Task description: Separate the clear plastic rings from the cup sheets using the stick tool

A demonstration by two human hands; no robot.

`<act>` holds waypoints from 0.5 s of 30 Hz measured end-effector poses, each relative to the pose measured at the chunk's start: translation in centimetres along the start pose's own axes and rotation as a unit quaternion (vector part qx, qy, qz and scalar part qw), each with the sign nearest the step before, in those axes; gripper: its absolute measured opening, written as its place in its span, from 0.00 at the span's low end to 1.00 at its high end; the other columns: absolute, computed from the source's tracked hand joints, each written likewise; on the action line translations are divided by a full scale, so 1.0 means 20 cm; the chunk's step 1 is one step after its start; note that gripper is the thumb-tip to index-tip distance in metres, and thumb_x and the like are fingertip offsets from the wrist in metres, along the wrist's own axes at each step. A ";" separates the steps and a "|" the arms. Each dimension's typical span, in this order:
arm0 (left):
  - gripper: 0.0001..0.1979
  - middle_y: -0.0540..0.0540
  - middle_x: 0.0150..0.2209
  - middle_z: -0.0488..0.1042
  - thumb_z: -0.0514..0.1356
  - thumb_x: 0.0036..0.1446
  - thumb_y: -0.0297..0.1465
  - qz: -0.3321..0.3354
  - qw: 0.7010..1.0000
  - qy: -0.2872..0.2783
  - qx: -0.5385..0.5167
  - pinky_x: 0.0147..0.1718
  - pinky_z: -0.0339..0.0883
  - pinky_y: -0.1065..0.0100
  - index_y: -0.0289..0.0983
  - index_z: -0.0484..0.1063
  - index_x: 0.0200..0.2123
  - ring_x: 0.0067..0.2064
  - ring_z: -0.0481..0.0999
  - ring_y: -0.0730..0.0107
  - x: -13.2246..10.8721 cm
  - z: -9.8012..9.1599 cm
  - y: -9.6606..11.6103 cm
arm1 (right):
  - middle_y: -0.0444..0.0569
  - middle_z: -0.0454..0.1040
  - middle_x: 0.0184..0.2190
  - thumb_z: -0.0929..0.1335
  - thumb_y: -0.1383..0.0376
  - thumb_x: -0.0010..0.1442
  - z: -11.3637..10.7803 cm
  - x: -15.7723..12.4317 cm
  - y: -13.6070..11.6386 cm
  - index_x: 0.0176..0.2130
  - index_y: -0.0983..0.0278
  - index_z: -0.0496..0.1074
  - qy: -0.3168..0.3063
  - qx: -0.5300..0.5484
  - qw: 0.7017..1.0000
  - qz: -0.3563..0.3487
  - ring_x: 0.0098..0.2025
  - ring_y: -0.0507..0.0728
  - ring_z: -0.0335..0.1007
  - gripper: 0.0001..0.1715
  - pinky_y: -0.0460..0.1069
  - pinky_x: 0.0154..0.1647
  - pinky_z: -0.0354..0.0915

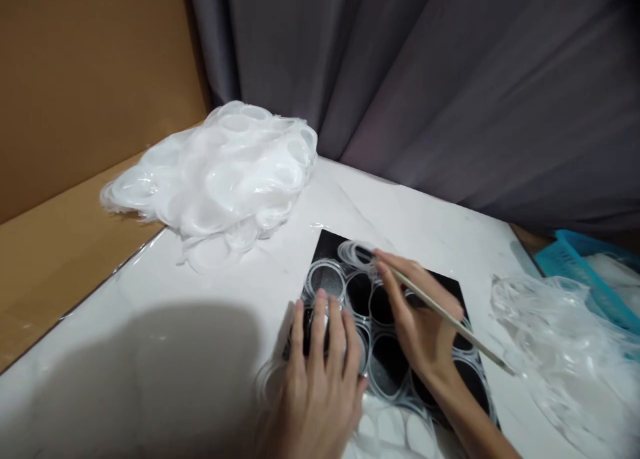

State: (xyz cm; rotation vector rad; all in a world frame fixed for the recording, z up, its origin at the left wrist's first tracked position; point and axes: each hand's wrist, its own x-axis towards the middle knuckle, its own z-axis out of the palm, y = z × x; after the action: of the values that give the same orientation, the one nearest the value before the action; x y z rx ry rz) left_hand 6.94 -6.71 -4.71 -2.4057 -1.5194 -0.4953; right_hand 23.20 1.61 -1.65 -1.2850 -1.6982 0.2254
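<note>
On the white counter in front of me lies a black sheet covered with clear plastic rings set side by side. My right hand pinches a thin brush near its front end; its long axis runs from lower right, where the handle sticks out past my wrist, up to the left, with the tip over a ring at the sheet's far edge. My left hand lies flat, fingers spread, pressing the rings at the sheet's near left corner. A heap of white plastic discs sits far left. At the right, a blue basket holds white pieces, with clear plastic piled beside it.
</note>
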 end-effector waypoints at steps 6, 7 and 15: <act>0.42 0.26 0.67 0.67 0.60 0.64 0.57 -0.046 0.996 -0.075 -0.022 0.71 0.52 0.36 0.27 0.68 0.66 0.73 0.57 0.34 -0.02 0.01 0.01 | 0.50 0.80 0.57 0.67 0.75 0.70 -0.02 0.01 0.05 0.64 0.54 0.74 -0.215 0.010 0.965 -0.147 0.54 0.59 0.81 0.28 0.55 0.50 0.79; 0.43 0.26 0.68 0.66 0.61 0.63 0.57 -0.050 0.995 -0.080 -0.027 0.71 0.53 0.37 0.27 0.68 0.66 0.73 0.57 0.34 -0.03 0.01 0.01 | 0.50 0.81 0.56 0.66 0.73 0.71 -0.01 0.01 0.04 0.61 0.55 0.76 -0.244 0.043 0.962 -0.110 0.54 0.58 0.80 0.24 0.55 0.51 0.78; 0.45 0.23 0.69 0.63 0.63 0.60 0.58 -0.066 0.994 -0.075 -0.042 0.68 0.60 0.40 0.28 0.67 0.66 0.73 0.56 0.32 -0.04 0.04 0.02 | 0.45 0.85 0.47 0.71 0.62 0.70 0.03 0.01 0.00 0.49 0.52 0.83 -0.311 0.179 0.928 0.098 0.47 0.57 0.82 0.10 0.53 0.50 0.77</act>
State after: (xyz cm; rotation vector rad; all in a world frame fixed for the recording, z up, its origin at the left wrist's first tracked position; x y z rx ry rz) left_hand 7.05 -7.31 -5.81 -2.4645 -1.7639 -0.4208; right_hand 22.75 2.01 -1.73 -1.1668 -1.9164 1.1114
